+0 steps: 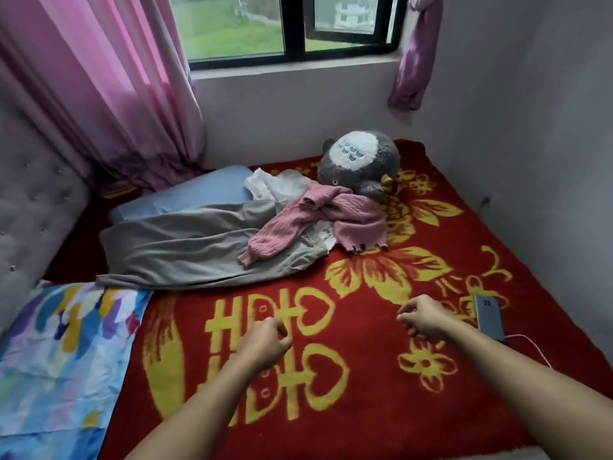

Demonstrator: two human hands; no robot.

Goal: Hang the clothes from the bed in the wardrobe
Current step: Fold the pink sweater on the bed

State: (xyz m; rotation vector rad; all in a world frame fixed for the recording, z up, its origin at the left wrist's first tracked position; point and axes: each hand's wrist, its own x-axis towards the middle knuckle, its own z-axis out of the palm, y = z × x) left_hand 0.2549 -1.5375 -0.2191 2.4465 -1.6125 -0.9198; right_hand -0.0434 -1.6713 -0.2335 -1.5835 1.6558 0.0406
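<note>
A heap of clothes lies at the far middle of the bed with its red and yellow blanket (348, 410). On top is a pink knitted sweater (331, 214). It rests on grey trousers (185, 250) spread to the left, and a white garment (282, 185) is bunched behind. My left hand (265, 343) and my right hand (421, 315) hover over the blanket, nearer to me than the clothes and touching none of them. Both hands have loosely curled fingers and hold nothing. No wardrobe is in view.
A grey and white plush toy (361, 161) sits behind the sweater. A phone (489, 318) on a white cable lies at the right of the bed. A blue pillow (189, 197), a colourful pillow (63, 360), a padded headboard (30, 207), pink curtains (109, 88) and a window surround the bed.
</note>
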